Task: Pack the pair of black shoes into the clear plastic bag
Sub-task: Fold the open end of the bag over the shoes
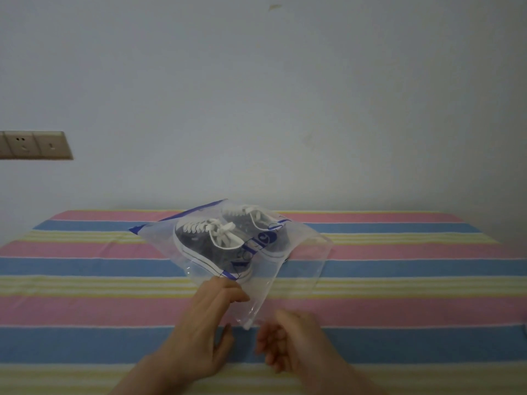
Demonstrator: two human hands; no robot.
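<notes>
A clear plastic bag (302, 252) with blue print and a blue strip lies on the striped bed. Both black shoes (216, 240) with white laces and white soles sit side by side inside it, toes toward the left. My left hand (208, 323) pinches the bag's near edge between its fingertips, just in front of the shoes. My right hand (288, 346) hovers close to the bag's near corner with its fingers loosely curled; it holds nothing that I can see.
The bed is covered by a sheet (85, 283) striped pink, blue, yellow and white. A pale wall rises right behind it, with a socket panel (34, 145) at the left.
</notes>
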